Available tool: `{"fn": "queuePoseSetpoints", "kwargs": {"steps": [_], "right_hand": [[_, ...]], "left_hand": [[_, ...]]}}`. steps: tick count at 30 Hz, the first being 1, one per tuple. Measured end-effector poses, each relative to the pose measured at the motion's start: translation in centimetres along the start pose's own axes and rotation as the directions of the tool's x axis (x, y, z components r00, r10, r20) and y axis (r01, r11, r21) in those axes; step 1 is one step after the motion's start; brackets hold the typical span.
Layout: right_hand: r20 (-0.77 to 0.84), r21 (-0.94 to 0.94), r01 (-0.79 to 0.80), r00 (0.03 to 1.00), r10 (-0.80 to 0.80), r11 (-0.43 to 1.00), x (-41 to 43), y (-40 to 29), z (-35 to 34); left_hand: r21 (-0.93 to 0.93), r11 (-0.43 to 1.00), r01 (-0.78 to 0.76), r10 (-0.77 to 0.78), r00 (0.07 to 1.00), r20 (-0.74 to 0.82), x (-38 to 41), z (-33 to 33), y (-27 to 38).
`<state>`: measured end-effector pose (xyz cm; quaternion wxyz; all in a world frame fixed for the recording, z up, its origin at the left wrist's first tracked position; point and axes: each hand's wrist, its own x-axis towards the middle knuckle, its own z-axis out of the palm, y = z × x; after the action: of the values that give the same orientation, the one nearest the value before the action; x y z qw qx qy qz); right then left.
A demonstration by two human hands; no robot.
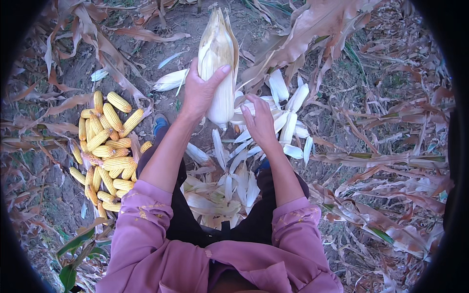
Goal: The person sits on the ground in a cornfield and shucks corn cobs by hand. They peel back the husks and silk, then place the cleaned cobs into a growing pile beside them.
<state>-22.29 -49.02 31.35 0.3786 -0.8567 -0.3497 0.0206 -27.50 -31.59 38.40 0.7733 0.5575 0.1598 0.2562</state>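
My left hand (203,88) is wrapped around an ear of corn in its pale husk (219,97), thumb across the front. The ear points away from me, its browned, pointed tip at the top and its stalk end toward me. Just right of its lower end is my right hand (258,119), fingers curled and thumb apart from them. Pale husk lies right behind those fingers; whether they touch any of it, I cannot tell. Below the hands, loose husk leaves (234,179) cover the ground between my legs.
A heap of husked yellow corn cobs (106,154) lies at my left, with one cob (146,147) apart near my leg. More stripped husks (289,124) are piled at the right. Another husk-covered piece (170,80) rests beyond my left wrist. Dry corn stalks and leaves (384,161) litter the soil.
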Motion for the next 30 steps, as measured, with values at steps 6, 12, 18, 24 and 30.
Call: {"fn": "queuePoseSetpoints", "kwargs": {"steps": [6, 12, 18, 24, 30], "right_hand": [[0.269, 0.648, -0.229, 0.961, 0.063, 0.727, 0.0, -3.4, 0.4], [0.19, 0.377, -0.256, 0.962, 0.197, 0.89, -0.6, -3.5, 1.0], [0.142, 0.156, -0.236, 0.966, 0.215, 0.959, -0.9, -3.7, 0.9], [0.253, 0.156, -0.338, 0.922, 0.293, 0.928, -0.7, -4.2, 0.5], [0.226, 0.162, -0.302, 0.938, 0.263, 0.939, -1.1, -3.7, 0.9]], "left_hand": [[-0.123, 0.984, 0.128, -0.113, 0.986, 0.119, -1.2, 1.4, -0.6], [0.108, 0.99, -0.094, 0.088, 0.994, 0.058, -1.2, 2.2, -1.8], [0.123, 0.992, -0.036, 0.037, 0.999, -0.008, -0.5, 1.8, -2.0], [0.319, 0.944, -0.086, 0.089, 0.996, 0.005, -0.4, 0.9, -1.9], [0.587, 0.807, -0.061, 0.06, 0.998, 0.021, -0.6, 0.8, -1.1]]}}
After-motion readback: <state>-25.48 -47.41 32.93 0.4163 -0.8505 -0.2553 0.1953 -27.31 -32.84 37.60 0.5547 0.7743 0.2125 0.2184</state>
